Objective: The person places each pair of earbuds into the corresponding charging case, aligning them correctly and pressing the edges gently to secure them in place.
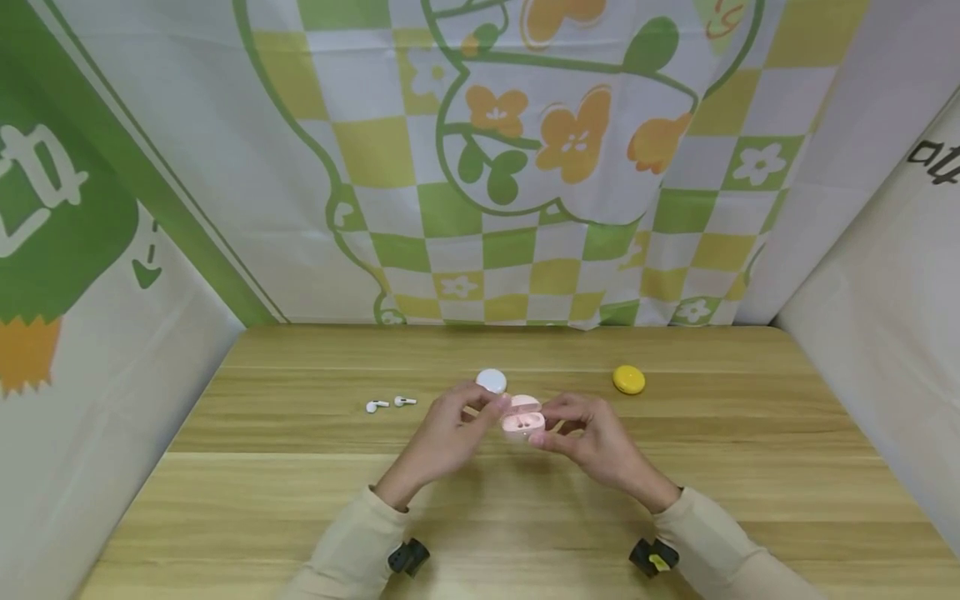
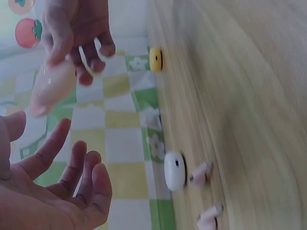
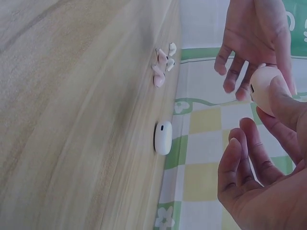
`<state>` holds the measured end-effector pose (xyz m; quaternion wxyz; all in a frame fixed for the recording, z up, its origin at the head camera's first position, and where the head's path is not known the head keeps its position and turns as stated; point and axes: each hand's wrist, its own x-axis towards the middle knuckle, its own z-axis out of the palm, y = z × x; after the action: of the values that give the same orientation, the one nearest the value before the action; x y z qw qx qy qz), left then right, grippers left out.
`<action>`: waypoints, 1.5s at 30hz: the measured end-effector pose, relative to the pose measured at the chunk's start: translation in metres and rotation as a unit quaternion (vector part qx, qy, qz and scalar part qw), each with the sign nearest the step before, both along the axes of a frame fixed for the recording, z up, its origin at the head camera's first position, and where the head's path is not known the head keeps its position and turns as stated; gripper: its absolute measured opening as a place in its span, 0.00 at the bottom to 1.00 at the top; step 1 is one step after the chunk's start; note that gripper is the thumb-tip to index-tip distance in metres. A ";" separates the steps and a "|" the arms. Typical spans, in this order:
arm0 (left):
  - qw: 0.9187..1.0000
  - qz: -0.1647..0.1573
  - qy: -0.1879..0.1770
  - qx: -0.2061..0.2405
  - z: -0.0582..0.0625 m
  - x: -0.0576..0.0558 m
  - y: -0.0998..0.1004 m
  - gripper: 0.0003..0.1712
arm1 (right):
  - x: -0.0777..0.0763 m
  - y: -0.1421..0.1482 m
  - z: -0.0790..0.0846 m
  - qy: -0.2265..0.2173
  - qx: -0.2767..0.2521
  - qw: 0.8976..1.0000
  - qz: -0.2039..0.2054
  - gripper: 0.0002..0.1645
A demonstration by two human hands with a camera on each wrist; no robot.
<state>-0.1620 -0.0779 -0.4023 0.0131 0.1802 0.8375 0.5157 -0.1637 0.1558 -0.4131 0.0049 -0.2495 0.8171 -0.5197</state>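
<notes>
A pink earbud case [image 1: 522, 423] is held above the table with its lid raised, and small hollows show inside it. My right hand [image 1: 600, 442] pinches the case at its right side between thumb and fingers. Close to the case's left side is my left hand [image 1: 453, 429]. In the left wrist view that left hand [image 2: 57, 187] has its fingers spread, with a gap between them and the case [image 2: 55, 86]. Pinkish earbuds [image 3: 159, 75] lie on the table in the right wrist view; the head view does not show them.
Two white earbuds [image 1: 390, 404] lie on the wooden table [image 1: 300, 500] to the left. A white case [image 1: 491, 381] stands just beyond my left hand. Farther right sits a yellow case [image 1: 628, 379]. A patterned cloth [image 1: 525, 275] hangs along the table's back edge.
</notes>
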 end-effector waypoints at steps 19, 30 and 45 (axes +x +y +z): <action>0.988 0.080 -0.039 -0.126 -0.029 -0.010 -0.055 0.22 | 0.002 0.008 -0.004 -0.007 -0.003 1.000 -0.021 0.13; 0.980 0.095 -0.048 -0.165 -0.039 -0.012 -0.067 0.25 | 0.003 0.010 -0.006 -0.007 -0.004 1.000 -0.016 0.13; 0.983 0.097 -0.027 -0.154 -0.048 -0.015 -0.071 0.23 | 0.003 0.008 -0.006 -0.007 -0.002 1.000 -0.012 0.12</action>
<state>-0.1775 -0.1494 -0.4507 0.0130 0.0795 0.9198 0.3841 -0.1607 0.1640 -0.4191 0.0040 -0.2364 0.8186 -0.5235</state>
